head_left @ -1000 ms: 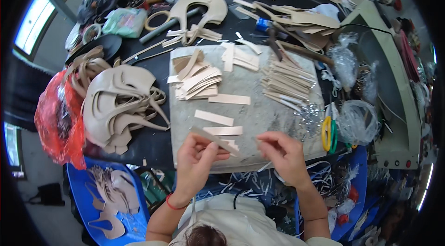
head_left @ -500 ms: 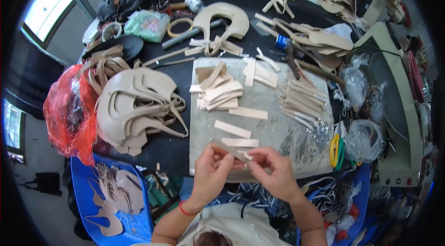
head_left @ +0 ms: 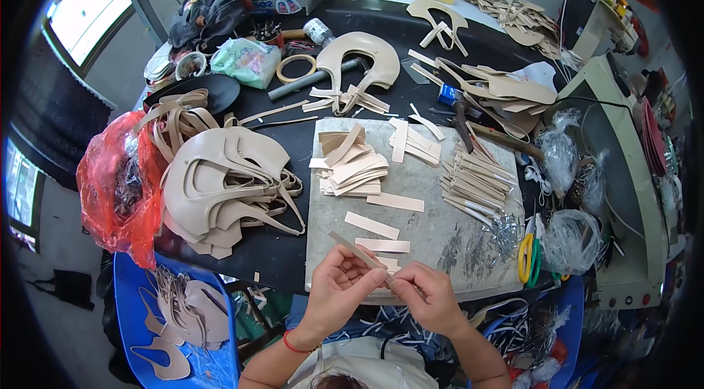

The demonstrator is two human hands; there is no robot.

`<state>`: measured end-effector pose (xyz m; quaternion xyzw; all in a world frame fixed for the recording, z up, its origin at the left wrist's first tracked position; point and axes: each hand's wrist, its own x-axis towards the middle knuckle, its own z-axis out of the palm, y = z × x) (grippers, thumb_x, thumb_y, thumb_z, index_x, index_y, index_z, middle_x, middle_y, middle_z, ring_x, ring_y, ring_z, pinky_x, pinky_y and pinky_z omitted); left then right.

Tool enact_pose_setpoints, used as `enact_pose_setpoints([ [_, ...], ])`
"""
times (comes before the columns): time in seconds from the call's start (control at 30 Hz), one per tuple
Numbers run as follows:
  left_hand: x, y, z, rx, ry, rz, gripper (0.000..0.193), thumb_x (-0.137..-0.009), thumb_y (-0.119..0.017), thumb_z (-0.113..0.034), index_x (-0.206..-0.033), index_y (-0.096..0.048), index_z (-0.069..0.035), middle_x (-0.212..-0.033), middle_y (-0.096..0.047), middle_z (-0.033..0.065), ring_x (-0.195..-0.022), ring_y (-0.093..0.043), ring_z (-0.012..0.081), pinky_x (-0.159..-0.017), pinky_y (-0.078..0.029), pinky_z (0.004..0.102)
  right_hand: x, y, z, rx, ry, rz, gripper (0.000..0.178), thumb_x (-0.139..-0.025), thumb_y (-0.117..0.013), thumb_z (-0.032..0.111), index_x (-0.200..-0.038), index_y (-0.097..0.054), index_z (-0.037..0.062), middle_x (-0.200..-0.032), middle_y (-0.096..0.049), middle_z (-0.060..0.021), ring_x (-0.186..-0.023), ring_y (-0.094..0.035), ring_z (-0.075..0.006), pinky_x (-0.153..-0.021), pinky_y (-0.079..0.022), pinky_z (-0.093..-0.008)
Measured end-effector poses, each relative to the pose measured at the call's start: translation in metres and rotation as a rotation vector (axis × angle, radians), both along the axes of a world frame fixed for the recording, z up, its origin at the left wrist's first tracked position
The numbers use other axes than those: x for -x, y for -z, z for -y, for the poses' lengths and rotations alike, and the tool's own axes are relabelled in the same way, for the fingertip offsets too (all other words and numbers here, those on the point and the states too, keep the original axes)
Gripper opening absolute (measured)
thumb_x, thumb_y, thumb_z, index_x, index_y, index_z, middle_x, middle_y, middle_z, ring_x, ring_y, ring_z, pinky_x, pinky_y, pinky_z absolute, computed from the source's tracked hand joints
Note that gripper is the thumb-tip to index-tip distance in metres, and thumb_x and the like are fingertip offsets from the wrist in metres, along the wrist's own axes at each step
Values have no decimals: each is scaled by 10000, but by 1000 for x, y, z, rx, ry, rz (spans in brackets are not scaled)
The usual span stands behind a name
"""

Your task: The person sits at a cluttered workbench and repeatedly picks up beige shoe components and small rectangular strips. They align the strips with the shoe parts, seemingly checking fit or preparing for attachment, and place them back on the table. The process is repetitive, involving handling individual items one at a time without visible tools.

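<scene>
Close to the near edge of the grey slab (head_left: 462,250), my left hand (head_left: 339,290) pinches a narrow greyish-beige strip (head_left: 352,247) that slants up to the left. My right hand (head_left: 427,295), fingers curled and pressed together, grips the strip's lower right end. The fingers hide that end. Just beyond my hands lie several pale flat strips, among them one strip (head_left: 383,245) right above my fingers and another strip (head_left: 372,225) farther off. A heap of loose pale strips (head_left: 356,173) sits at the slab's far left. Stacked folded strips (head_left: 477,180) lie on its right side.
Curved beige pieces (head_left: 220,176) are piled left of the slab, beside a red plastic bag (head_left: 117,191). Yellow- and green-handled tools (head_left: 532,261) lie at the right edge. Blue bins (head_left: 213,367) stand below the table. A hammer (head_left: 463,121) rests near the folded strips.
The whole scene sits lower in the picture as my view has tilted up. My right fingers have closed farther round the strip's end, and more of the strip shows above my left hand.
</scene>
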<state>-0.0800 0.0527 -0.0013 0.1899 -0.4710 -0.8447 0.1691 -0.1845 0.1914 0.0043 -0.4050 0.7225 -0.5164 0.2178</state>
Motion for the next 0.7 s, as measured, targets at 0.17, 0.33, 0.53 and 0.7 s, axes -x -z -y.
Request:
enact_pose_setpoints([
  [0.17, 0, -2, 1, 21, -162, -17, 303, -835, -673, -12, -1077, -493, 8, -951, -606, 88, -887, -601, 118, -788, -500, 240, 2, 4, 2, 60, 67, -105, 201, -796, -685, 63, -983, -629, 15, -891, -629, -111, -740, -614, -229, -650, -484, -302],
  [0.33, -7, 6, 8, 81, -189, 48, 293, -844, -655, -9, -1084, -486, -15, -957, -572, 40, -916, -580, 115, -776, -494, 221, -1, -13, 42, 114, -172, -772, 406, -754, -639, 25, -1154, -582, -16, -1031, -614, -147, -903, -618, -280, -766, -507, -337],
  [0.53, -46, -8, 48, 703, -107, 137, 393, -811, -675, -74, -1169, -536, 11, -1034, -646, 127, -975, -617, 232, -857, -475, 335, -10, -15, 55, -18, -168, -594, 376, -765, -575, -42, -1140, -574, -27, -989, -634, -161, -851, -637, -305, -743, -517, -365],
  [0.7, -68, -16, 141, 1639, -444, 413, 225, -824, -592, -15, -1045, -615, 14, -1034, -624, 170, -986, -593, 359, -873, -469, 393, -8, -6, 46, -34, -18, -328, 206, -797, -605, -50, -996, -601, 5, -979, -629, -160, -860, -626, -332, -745, -512, -367],
])
